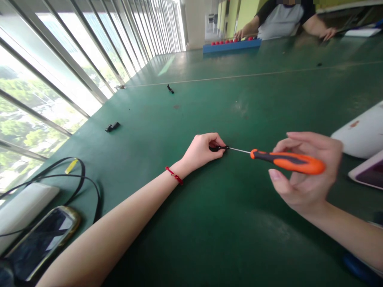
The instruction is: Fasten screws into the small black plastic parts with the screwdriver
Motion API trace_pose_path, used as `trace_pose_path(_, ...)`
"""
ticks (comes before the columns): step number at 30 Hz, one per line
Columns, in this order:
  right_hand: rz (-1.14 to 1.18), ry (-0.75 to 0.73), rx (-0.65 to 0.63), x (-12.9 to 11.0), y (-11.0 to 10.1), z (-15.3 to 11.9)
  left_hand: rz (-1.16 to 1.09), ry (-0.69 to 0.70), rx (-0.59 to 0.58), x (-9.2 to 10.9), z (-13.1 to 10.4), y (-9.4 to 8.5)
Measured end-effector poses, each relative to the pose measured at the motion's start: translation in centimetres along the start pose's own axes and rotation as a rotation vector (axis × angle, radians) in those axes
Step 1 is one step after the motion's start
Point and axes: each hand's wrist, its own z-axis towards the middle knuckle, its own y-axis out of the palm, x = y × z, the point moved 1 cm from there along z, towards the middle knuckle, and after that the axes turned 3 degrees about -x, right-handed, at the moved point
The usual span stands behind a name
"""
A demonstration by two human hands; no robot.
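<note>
The left hand [205, 150] pinches a small black part [225, 148] between thumb and fingers, at or just above the green tabletop [209, 235]. Beside it, the right hand [317, 189] has thumb and index finger apart around an orange-and-dark-grey-handled screwdriver [291, 162], its thin metal shaft reaching the part; whether the other fingers clamp the handle, I cannot tell.

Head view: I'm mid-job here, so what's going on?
The person's left hand pinches a small black part over the green tabletop. An orange-and-dark-handled screwdriver reaches that part with its thin metal shaft; the right hand is loosely open around the handle. Two other small black pieces lie farther off.
</note>
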Motion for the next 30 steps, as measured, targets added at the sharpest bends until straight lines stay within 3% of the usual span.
trace_pose_path(4,-0.126,0.083,-0.115,-0.08,-0.02,-0.08,0.016,0.006,0.001,0.06,-0.01,-0.05)
trace_pose_path(9,-0.032,0.011,0.041,0.06,0.0,0.29,0.033,0.024,-0.006,0.03,0.02,-0.09)
trace_pose_path(14,-0.095,0.117,-0.077,0.03,0.01,0.07,0.038,0.014,0.009,-0.08,-0.03,-0.03)
trace_pose_path(19,-0.052,0.04,0.03,-0.51,0.03,0.19,0.033,0.019,0.01,-0.09,-0.03,-0.04)
trace_pose_path(24,-0.15,0.091,-0.085,-0.53,-0.1,0.11,0.035,0.037,0.014,-0.23,-0.02,-0.01)
trace_pose_path(30,-0.034,-0.008,0.012,-0.49,0.01,0.27,0.067,0.06,0.024,-0.22,-0.12,0.06)
